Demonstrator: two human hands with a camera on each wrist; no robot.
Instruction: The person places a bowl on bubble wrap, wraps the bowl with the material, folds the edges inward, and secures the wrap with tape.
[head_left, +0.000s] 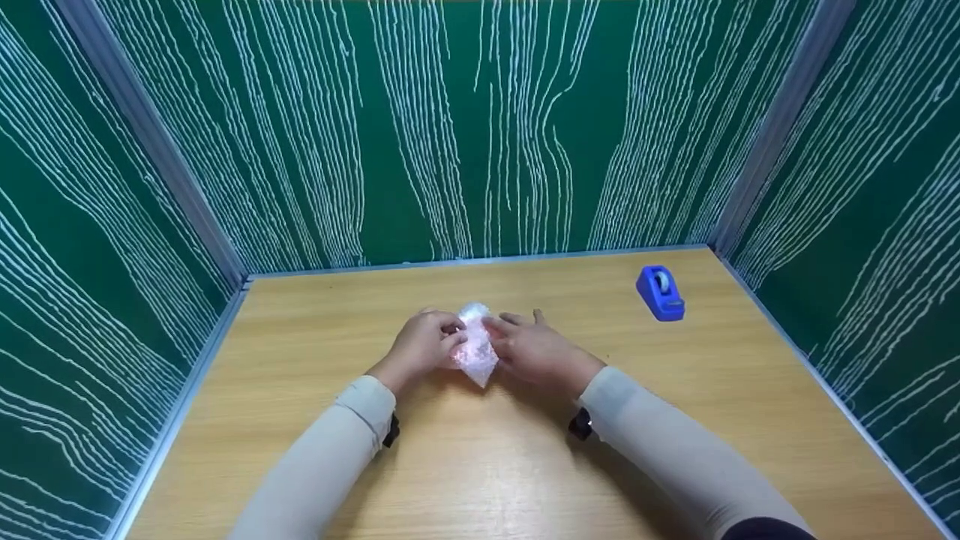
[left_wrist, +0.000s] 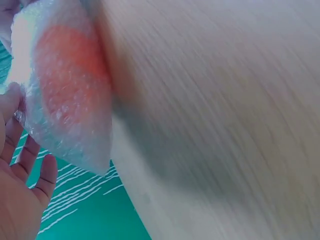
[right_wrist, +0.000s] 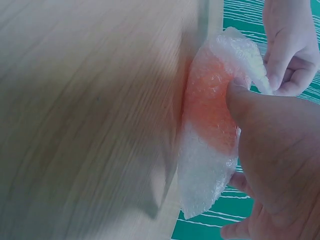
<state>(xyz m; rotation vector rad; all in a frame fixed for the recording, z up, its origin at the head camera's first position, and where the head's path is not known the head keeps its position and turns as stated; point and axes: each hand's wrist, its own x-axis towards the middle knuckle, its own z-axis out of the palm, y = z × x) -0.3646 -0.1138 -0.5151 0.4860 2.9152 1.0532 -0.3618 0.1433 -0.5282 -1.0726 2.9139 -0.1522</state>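
Observation:
A bubble-wrapped bundle (head_left: 478, 351) stands between my two hands over the table, with something orange-red showing through the clear wrap (right_wrist: 212, 105); the wrap hides what that is. My left hand (head_left: 421, 341) pinches an edge of the wrap between thumb and fingertips, seen too in the right wrist view. On the opposite side, my right hand (head_left: 541, 349) holds the bundle, its thumb (right_wrist: 239, 92) pressed against the wrap and its other fingers spread along the far side. The left wrist view shows the pointed lower end of the bundle (left_wrist: 75, 85) close beside the tabletop.
A blue tape dispenser (head_left: 660, 294) with a roll in it sits at the back right of the wooden table (head_left: 337, 315). Green panels (head_left: 405, 225) with white wavy lines enclose the back and both sides, joined by grey corner posts (head_left: 772, 127).

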